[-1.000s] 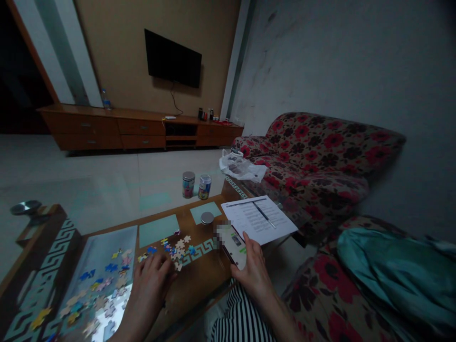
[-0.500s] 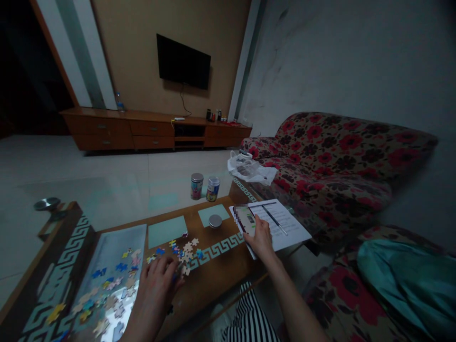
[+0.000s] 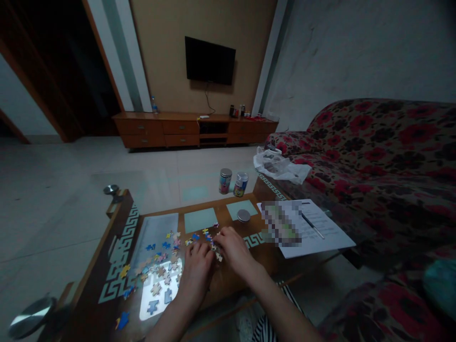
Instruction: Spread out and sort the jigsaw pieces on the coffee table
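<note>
My left hand point(image 3: 199, 263) rests low over the coffee table with its fingers curled down and drawn together; whatever they hold is hidden under them. Right beside it, my right hand point(image 3: 232, 247) bends its fingers onto a small pile of puzzle pieces point(image 3: 218, 256), its fingertips closed at one of them. More puzzle pieces point(image 3: 162, 271), in blue, yellow, pink and beige, lie loose to the left on a shiny clear sheet point(image 3: 156, 228). Behind the right hand lies a round metal lid point(image 3: 243, 216).
Two printed tins point(image 3: 225, 181) stand at the table's far side. To the right, a pen point(image 3: 311, 224) and a pixelated object point(image 3: 281, 223) lie on paper sheets point(image 3: 327, 235). Beyond is a plastic bag point(image 3: 281, 166) by the flowered sofa point(image 3: 384, 142).
My right hand has left the pixelated object on the papers and come left to the puzzle pieces beside my left hand. The view has turned leftward.
</note>
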Demonstrator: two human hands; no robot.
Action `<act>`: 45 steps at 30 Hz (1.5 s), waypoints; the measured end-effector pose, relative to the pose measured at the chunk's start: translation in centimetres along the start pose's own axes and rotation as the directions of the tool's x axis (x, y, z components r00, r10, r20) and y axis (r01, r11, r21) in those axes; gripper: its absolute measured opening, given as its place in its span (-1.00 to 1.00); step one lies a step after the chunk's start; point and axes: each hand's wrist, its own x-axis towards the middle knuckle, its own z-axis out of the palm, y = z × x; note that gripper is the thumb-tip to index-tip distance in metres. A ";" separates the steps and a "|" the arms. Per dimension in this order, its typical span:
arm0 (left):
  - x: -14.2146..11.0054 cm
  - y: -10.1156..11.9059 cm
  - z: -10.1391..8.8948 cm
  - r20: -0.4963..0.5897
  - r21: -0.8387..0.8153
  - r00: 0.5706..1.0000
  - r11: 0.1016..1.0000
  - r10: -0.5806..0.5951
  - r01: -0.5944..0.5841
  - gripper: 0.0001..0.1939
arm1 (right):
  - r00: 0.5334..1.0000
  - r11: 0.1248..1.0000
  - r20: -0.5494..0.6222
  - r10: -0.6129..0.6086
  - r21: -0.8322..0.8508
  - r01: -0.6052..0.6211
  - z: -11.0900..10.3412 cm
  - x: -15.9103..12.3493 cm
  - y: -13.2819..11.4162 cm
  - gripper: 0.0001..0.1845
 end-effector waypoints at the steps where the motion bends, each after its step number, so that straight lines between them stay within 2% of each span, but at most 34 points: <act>1: 0.2 0.1 0.1 0.002 0.007 1.000 1.000 0.010 -0.010 -0.88 | 1.000 1.000 -0.003 -0.013 0.000 0.013 0.3 0.1 0.1 -0.74; 4: 0.5 0.3 0.2 0.004 0.021 1.000 1.000 0.022 -0.022 -0.82 | 0.999 0.999 -0.019 -0.042 0.021 0.042 1.1 0.5 1.0 -0.78; 8: 0.5 0.7 -0.3 -0.001 -0.003 1.000 1.000 -0.021 0.021 -0.83 | 0.996 0.996 -0.080 -0.038 0.083 0.044 1.9 1.1 2.2 -0.82; 13: -0.1 1.6 -0.9 0.022 -0.113 0.997 0.990 -0.078 0.080 -0.90 | 0.985 0.982 -0.153 0.076 0.180 -0.047 1.8 0.9 3.0 -0.82; 17: -0.4 1.8 -1.5 0.033 -0.139 0.996 0.987 -0.080 0.084 -0.91 | 0.979 0.964 -0.128 0.156 0.234 -0.123 1.6 -0.4 3.7 -0.90; 20: -0.3 0.9 -2.1 -0.003 -0.118 0.993 0.986 -0.115 0.114 -0.85 | 0.982 0.963 -0.101 0.161 0.235 -0.134 1.4 -1.4 4.0 -0.89; 23: -0.1 -0.5 -2.6 -0.050 -0.094 0.983 0.980 -0.179 0.174 -0.83 | 0.979 0.969 -0.130 0.155 0.214 -0.125 1.2 -1.8 4.0 -0.84; 27: 0.1 -2.1 -2.7 -0.084 -0.085 0.971 0.972 -0.225 0.218 -0.83 | 0.976 0.976 -0.171 0.135 0.192 -0.102 1.2 -1.2 3.4 -0.80; 30: 0.1 -2.5 -2.5 -0.085 -0.083 0.969 0.970 -0.234 0.227 -0.83 | 0.965 0.979 -0.217 0.145 0.171 -0.109 1.4 -0.3 3.1 -0.79; 35: 0.3 -1.9 -2.0 -0.058 -0.065 0.978 0.978 -0.201 0.197 -0.86 | 0.961 0.983 -0.238 0.141 0.147 -0.107 1.7 1.3 3.3 -0.77; 38: 0.7 -1.2 -1.7 -0.034 -0.066 0.992 0.990 -0.123 0.121 -0.82 | 0.967 0.987 -0.220 0.125 0.130 -0.098 2.0 2.0 3.4 -0.76; 42: 1.2 -0.2 -1.0 -0.013 -0.065 0.999 0.997 -0.032 0.031 -0.73 | 0.963 0.985 -0.215 0.163 0.096 -0.145 2.4 2.5 3.7 -0.73; 45: 1.3 0.1 -0.4 -0.012 -0.043 0.999 0.999 -0.030 0.029 -0.70 | 0.960 0.979 -0.196 0.198 0.078 -0.186 2.6 2.8 4.0 -0.82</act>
